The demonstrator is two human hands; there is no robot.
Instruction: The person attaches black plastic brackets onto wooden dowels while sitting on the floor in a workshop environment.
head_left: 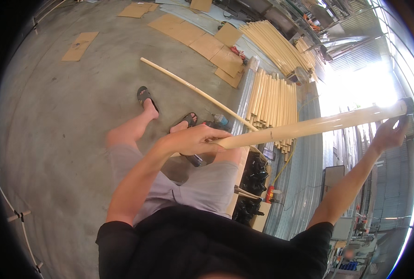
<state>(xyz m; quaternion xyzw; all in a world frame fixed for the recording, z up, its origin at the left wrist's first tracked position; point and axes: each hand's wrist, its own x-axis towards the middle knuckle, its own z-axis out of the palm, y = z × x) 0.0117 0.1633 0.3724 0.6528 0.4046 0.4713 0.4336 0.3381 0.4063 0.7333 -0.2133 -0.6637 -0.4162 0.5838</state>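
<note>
A long, glossy cream tube [309, 128] is held up slantwise in front of me, rising from the middle toward the right. My left hand [204, 139] is closed around its lower end, thumb along the side. At the other end sits a dark end piece [407, 106], and my right hand [390, 134] grips the tube there with its arm stretched out. The tube and glare partly hide the right fingers. Behind the held tube, a second, thinner-looking cream tube [193, 88] slants from the floor toward the stacks.
Stacks of cream tubes [274, 100] and more tubes [281, 44] lie to the right. Boxes hold black parts [256, 174] beside my leg. A blue power tool [221, 119] lies near my foot. Cardboard sheets [204, 44] cover part of the concrete floor [53, 125]. Wrapped metal lengths [300, 176] lie further right.
</note>
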